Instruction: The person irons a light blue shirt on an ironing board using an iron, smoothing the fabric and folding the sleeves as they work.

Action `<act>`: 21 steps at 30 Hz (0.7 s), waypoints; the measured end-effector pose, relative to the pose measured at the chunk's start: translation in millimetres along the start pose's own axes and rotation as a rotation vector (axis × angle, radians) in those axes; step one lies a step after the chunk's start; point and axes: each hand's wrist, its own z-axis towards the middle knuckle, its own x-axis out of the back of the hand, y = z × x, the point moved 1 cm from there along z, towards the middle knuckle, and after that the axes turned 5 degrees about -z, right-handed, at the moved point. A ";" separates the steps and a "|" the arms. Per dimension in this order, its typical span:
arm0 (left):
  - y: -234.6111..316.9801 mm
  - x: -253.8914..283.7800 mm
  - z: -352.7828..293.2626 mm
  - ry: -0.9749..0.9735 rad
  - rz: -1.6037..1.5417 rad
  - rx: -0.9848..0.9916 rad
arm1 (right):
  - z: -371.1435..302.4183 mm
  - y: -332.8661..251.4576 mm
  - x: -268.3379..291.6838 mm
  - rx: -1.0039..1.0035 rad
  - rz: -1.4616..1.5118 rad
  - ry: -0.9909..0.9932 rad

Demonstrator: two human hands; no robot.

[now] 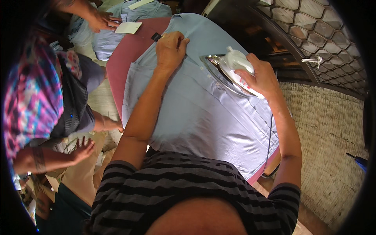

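Nearest, at 6 o'clock, the wearer's torso (184,176) hides part of the light-blue button-up shirt (172,107), spread over the red-covered ironing board (116,74) from the centre to 12. Farther, towards 1, the right hand (260,78) wraps around a white clothes iron (237,62); whether it touches the shirt is hard to tell. Pressing around the buttons (209,76) seems in hand; another pass calls for skirting them. Near 12, the left hand (169,49) rests curled on the shirt, any pinch hidden.

A garment-pressing workspace – whether in a home or a shop cannot be told – is indicated by the pink ironing board (116,74), the iron (237,68) and blue clothes (106,45) heaped alongside; a honeycomb-patterned gate (313,27) is seen near textured flooring (321,129).
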 end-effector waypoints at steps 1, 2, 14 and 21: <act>0.3 -0.1 0.1 -0.005 -0.008 0.006 | 3.7 -0.1 -1.9 0.007 0.002 -0.001; 0.7 0.0 0.3 -0.013 -0.002 -0.003 | 6.8 0.0 -3.5 0.004 0.009 -0.002; 3.1 0.1 -1.4 -0.018 -0.006 -0.045 | 6.6 -4.3 -0.3 -0.141 0.011 -0.001; -0.6 7.1 -4.2 -0.241 -0.015 0.110 | -114.4 14.6 54.1 -0.389 0.177 0.143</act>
